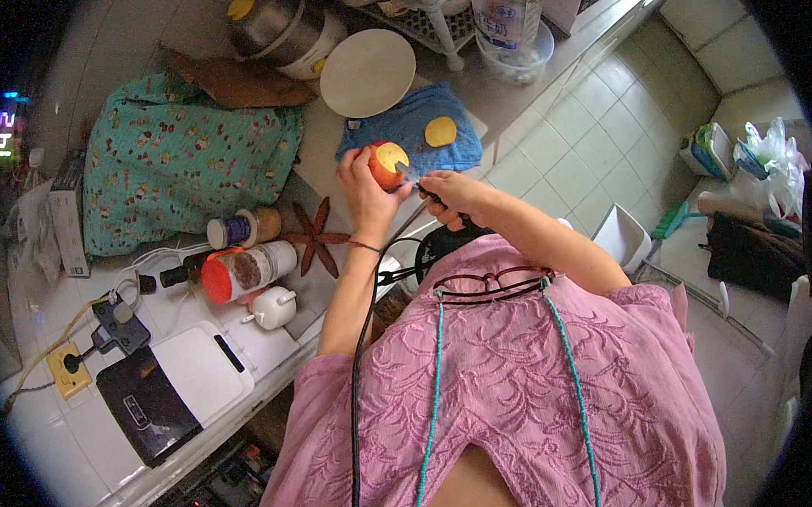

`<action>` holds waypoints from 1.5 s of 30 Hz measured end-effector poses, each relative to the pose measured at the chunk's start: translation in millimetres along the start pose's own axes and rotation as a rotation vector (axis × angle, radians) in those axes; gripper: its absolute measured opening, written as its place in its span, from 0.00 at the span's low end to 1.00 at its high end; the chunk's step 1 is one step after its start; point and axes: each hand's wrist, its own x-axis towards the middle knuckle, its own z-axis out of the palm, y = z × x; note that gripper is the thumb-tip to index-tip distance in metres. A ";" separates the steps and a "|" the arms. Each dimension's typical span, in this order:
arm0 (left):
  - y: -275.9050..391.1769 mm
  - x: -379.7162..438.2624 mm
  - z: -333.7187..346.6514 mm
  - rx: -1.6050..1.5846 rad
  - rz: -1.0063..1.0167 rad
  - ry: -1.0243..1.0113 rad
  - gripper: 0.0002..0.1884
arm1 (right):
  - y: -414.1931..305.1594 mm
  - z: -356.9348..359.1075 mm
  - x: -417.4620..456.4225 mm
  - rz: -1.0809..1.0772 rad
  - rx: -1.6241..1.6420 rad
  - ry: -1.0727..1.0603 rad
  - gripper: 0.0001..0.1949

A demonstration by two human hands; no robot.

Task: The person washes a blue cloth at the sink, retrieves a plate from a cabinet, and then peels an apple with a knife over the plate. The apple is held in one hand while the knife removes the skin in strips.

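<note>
My left hand (367, 197) grips a red-skinned fruit (378, 173), which looks like an apple, with a flat pale-yellow cut face turned up. In my right hand (459, 197) is a small knife with a dark handle (433, 195). Its short blade (403, 169) touches the fruit at the edge of the cut face. Beyond both hands lies a folded blue towel (413, 126). A round yellow slice (440, 132) rests on this towel. Just past the towel's far left edge sits a round white plate (368, 74), with nothing on it.
A star-shaped brown trivet (316, 236) lies left of my left wrist. Nearby are a red-lidded jar (242, 272), a white cup (274, 308) and a power strip (120, 326) with cables. Teal patterned cloth (188, 161) covers something at the back left. A dish rack (428, 18) stands behind.
</note>
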 end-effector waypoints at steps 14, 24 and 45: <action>-14.4 -2.2 -3.7 -0.160 -0.005 -0.098 0.46 | -1.1 8.3 -11.9 0.117 0.157 -0.041 0.11; -8.3 -20.9 4.8 -0.168 -0.020 0.018 0.45 | 0.7 5.5 -12.2 0.389 0.666 -0.168 0.12; -1.3 -24.6 9.1 -0.112 -0.176 0.149 0.49 | 0.4 -3.7 -0.1 -0.601 -0.905 0.596 0.22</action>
